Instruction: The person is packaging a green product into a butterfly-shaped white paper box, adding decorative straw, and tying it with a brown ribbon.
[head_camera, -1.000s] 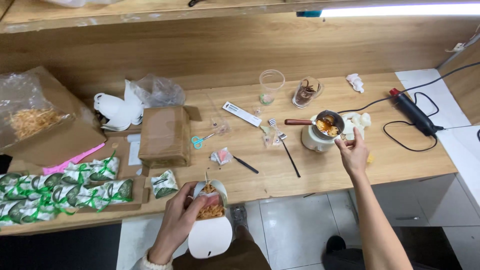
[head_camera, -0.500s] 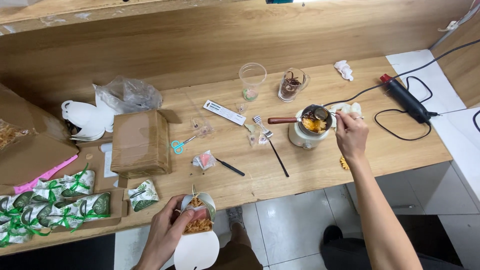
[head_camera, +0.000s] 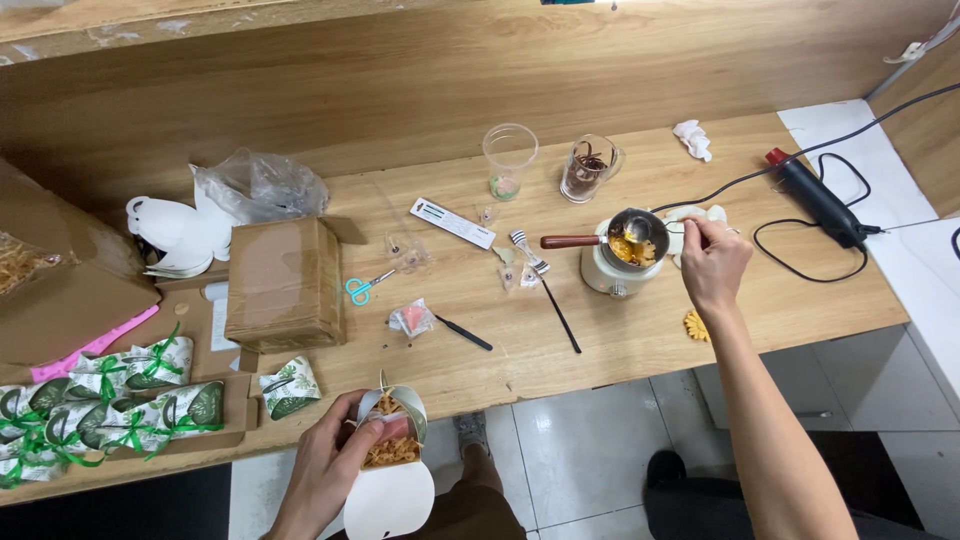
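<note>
Our left hand (head_camera: 330, 470) grips a white paper box (head_camera: 390, 480) filled with tan shreds, below the wooden table (head_camera: 620, 340) edge. Our right hand (head_camera: 712, 262) pinches a spoon (head_camera: 650, 230) in the small metal pot (head_camera: 632, 240) atop a cream warmer (head_camera: 608, 270).

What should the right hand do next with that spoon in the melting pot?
Probably lift the spoon level out of the pot: the right hand holds it there in orange wax, while the left hand holds the white box pinched shut.
</note>
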